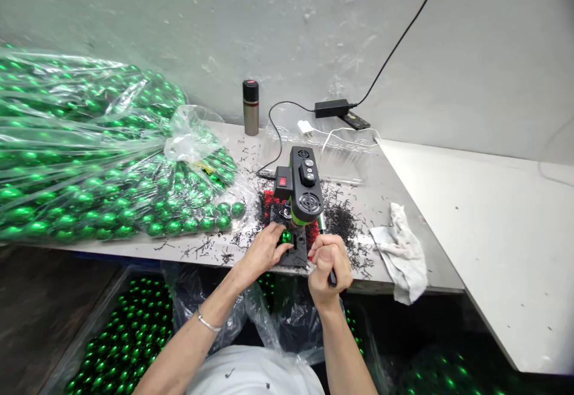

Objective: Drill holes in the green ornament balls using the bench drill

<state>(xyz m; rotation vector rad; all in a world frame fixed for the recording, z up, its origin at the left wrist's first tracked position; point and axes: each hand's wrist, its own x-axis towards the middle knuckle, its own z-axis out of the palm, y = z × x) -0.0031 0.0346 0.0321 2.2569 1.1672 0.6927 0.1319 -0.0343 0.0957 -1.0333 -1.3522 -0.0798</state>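
Observation:
A shiny green ball sits on the black base plate of a small bench machine, below its round head. Around the ball's left side curve the fingers of my left hand, closed on it, with the thumb at its front. My right hand is wrapped round a black lever handle at the machine's right side. Most of the handle is hidden by the fist. Red and black shavings lie around the base.
A large clear bag of green balls fills the table's left side. A tumbler, a power adapter and cables lie behind the machine. A white cloth hangs over the front edge. Below the table stands a bin of green balls.

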